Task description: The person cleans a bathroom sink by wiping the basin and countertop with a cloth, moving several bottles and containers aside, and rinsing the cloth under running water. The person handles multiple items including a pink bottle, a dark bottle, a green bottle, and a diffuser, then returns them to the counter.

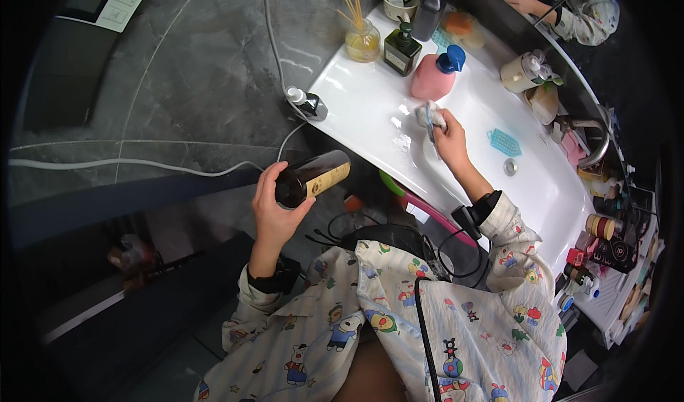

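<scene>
My left hand (278, 204) grips the base end of a dark bottle (320, 175) with a yellow label, tilted on its side off the front edge of the white washbasin (363, 129). My right hand (451, 140) pinches a crumpled whitish cloth (430, 116) on the basin's flat ledge. Just behind the cloth stands a pink pump bottle (434, 78) with a blue head. Beyond it are a dark green pump bottle (403, 52), a reed diffuser (363, 41) and a grey pump bottle (430, 12). A small dark bottle with a white pump (310, 102) stands at the ledge's left corner.
A blue textured pad (504, 142) lies in the basin near the drain (511, 167). The curved faucet (598, 145) and a cream container (521, 73) are along the back. Toiletries crowd the right side. A white cable (272, 38) runs at left; a pink-and-green rim (427, 209) shows below the basin.
</scene>
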Tool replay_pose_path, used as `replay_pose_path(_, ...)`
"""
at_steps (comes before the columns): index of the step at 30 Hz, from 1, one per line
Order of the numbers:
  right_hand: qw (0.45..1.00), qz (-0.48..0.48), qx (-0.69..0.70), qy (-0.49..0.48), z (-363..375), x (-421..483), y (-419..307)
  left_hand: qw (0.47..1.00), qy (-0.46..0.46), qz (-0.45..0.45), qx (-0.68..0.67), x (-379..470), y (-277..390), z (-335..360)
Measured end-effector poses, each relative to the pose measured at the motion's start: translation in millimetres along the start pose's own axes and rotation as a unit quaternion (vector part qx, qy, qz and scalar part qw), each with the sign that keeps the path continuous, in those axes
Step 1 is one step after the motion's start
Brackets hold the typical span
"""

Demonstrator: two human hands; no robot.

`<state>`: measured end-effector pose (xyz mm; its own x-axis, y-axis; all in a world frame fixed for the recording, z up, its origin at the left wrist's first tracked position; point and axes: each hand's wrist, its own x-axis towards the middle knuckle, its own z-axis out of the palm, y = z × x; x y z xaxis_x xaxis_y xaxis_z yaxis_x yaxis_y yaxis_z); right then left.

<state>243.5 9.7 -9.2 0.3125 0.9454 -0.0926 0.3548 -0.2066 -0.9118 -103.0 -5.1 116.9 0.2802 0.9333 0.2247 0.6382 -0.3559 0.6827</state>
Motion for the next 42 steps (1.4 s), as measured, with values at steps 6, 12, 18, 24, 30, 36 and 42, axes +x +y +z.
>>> replay_pose_path(6,0.883,-0.020,0.467,-0.035,20.3,22.8,-69.2,1.000,0.015,-0.004,-0.008,-3.9,-2.2,-5.6)
replay_pose_path(12,0.992,-0.125,0.008,0.005,31.6,35.5,-42.0,0.999,0.028,-0.012,-0.015,-9.1,-6.9,-7.8)
replay_pose_path(18,0.897,-0.266,-0.351,-0.033,73.6,20.8,-7.9,1.000,0.016,-0.023,-0.007,-7.9,-9.4,-7.5)
replay_pose_path(24,0.887,-0.280,-0.352,-0.102,110.5,49.7,-12.3,0.998,0.021,-0.045,-0.028,-6.1,-11.6,-7.0)
replay_pose_path(30,0.857,-0.332,-0.368,-0.141,151.4,82.5,-51.0,0.998,0.033,-0.049,-0.019,-7.5,-19.7,-10.0)
replay_pose_path(36,0.806,-0.355,-0.455,-0.128,163.7,104.5,-59.8,0.999,0.026,-0.045,-0.010,-6.4,-26.9,-10.4)
replay_pose_path(42,0.855,-0.261,-0.444,-0.065,168.9,118.4,-43.7,0.999,0.021,-0.031,-0.005,-0.6,-24.4,-6.1)
